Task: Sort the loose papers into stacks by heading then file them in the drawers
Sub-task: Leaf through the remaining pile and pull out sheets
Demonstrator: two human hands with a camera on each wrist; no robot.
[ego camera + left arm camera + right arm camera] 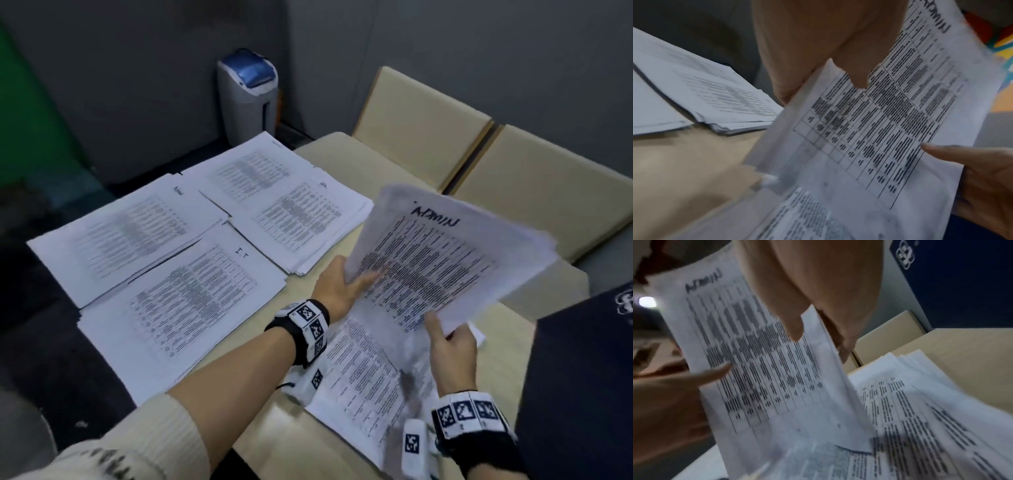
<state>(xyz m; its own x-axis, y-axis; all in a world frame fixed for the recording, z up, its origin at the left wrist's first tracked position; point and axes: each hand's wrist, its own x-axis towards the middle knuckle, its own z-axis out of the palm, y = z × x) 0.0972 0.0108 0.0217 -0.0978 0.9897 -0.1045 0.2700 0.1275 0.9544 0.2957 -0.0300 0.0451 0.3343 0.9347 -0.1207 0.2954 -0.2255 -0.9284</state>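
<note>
ADMIN sheaf | printed tables, fanned, tilted | both hands grip

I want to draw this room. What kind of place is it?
Probably an office. Stacks of printed papers lie on a beige table, one held bundle is headed ADMIN, and a grey paper shredder stands by the wall.

Your count: four sorted stacks of white printed paper on the beige bench; one lifted sheaf headed "ADMIN"; one loose pile beneath it; two cream cushioned chairs; one grey-and-blue bin; two wrist bands.
</note>
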